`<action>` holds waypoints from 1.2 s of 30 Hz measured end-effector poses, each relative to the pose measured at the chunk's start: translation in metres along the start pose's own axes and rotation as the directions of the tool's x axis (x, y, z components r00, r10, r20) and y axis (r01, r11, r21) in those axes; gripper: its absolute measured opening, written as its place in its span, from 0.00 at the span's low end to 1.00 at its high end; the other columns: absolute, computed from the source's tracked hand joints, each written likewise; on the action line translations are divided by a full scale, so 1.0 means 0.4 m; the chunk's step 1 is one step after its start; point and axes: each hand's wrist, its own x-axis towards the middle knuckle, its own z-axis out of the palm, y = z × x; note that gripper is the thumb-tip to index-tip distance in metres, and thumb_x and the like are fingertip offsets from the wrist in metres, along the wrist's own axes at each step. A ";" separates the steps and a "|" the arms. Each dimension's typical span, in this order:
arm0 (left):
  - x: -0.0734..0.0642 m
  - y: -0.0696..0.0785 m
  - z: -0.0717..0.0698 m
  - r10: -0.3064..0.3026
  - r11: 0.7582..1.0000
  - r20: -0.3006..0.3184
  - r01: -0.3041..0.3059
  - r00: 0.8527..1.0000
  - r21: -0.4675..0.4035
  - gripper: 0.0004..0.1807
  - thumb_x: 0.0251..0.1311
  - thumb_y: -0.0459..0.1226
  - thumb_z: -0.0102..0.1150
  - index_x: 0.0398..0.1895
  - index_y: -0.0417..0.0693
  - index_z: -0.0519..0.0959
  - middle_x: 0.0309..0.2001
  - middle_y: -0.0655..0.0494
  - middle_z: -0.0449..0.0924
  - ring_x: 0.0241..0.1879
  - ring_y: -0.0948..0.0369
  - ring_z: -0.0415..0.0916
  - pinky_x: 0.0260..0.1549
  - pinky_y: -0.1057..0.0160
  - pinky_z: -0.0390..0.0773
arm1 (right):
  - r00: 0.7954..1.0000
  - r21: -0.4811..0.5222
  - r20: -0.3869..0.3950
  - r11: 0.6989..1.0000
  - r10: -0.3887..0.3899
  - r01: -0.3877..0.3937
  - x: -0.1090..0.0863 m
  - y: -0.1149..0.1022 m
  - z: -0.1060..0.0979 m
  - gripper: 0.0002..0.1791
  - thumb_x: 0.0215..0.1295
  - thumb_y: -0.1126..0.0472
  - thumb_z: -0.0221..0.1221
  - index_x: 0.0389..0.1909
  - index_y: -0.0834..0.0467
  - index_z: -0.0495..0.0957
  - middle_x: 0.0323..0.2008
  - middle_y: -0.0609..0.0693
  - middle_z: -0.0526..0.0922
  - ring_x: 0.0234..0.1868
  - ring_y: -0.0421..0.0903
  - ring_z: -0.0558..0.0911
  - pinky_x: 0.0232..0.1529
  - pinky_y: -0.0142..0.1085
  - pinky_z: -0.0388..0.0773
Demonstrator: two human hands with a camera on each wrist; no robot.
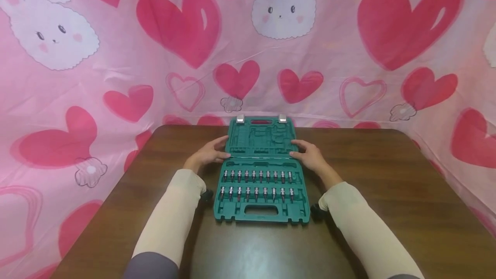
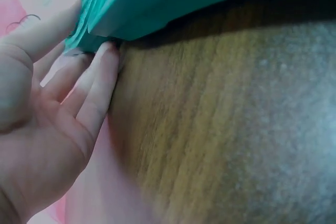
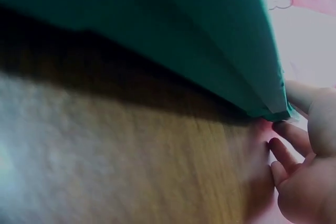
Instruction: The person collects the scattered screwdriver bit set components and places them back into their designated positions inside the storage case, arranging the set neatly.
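Note:
A green plastic bit-socket case [image 1: 260, 216] lies open on the table, its lid [image 1: 267, 137] laid back on the far side. Two rows of shiny bit sockets [image 1: 256, 193] sit in the near half, while the lid's moulded recesses hold nothing. At the lid's left side, near the hinge, my left hand [image 1: 209, 152] grips the edge, thumb on the near side and fingers beneath the rim [image 2: 131, 11]. My right hand [image 1: 311, 157] holds the opposite edge [image 3: 270, 87] in much the same way, its fingertips partly hidden behind the case.
The brown wooden table [image 1: 372, 193] extends around the case, its far edge just behind the lid. Pink cloth [image 1: 329, 51] printed with hearts and rabbits hangs behind the table and on both sides. Two metal latches [image 1: 240, 119] stand on the lid's far rim.

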 end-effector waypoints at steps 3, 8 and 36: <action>0.006 0.003 -0.004 0.037 0.999 -0.033 -0.038 0.999 -0.027 0.43 0.60 0.28 0.62 0.77 0.56 0.54 0.70 0.46 0.63 0.62 0.45 0.68 0.56 0.49 0.71 | 0.999 0.065 -0.015 0.998 0.029 -0.028 -0.001 -0.004 0.000 0.30 0.67 0.58 0.62 0.68 0.56 0.67 0.65 0.61 0.69 0.65 0.60 0.66 0.63 0.58 0.61; 0.010 0.002 -0.010 0.077 0.995 -0.066 -0.081 0.995 -0.056 0.43 0.60 0.24 0.59 0.76 0.57 0.56 0.67 0.44 0.67 0.60 0.45 0.71 0.59 0.47 0.68 | 0.997 0.163 -0.031 0.985 0.069 -0.063 -0.003 -0.006 0.007 0.33 0.66 0.60 0.63 0.71 0.51 0.64 0.65 0.60 0.68 0.65 0.60 0.66 0.62 0.58 0.63; 0.018 0.151 -0.063 0.211 0.954 -0.175 -0.242 0.962 -0.177 0.39 0.63 0.19 0.50 0.76 0.46 0.53 0.64 0.29 0.64 0.58 0.35 0.69 0.55 0.41 0.67 | 0.974 0.164 -0.173 0.971 -0.144 0.173 -0.013 -0.031 0.003 0.44 0.63 0.79 0.56 0.76 0.45 0.55 0.70 0.57 0.63 0.60 0.63 0.73 0.57 0.55 0.70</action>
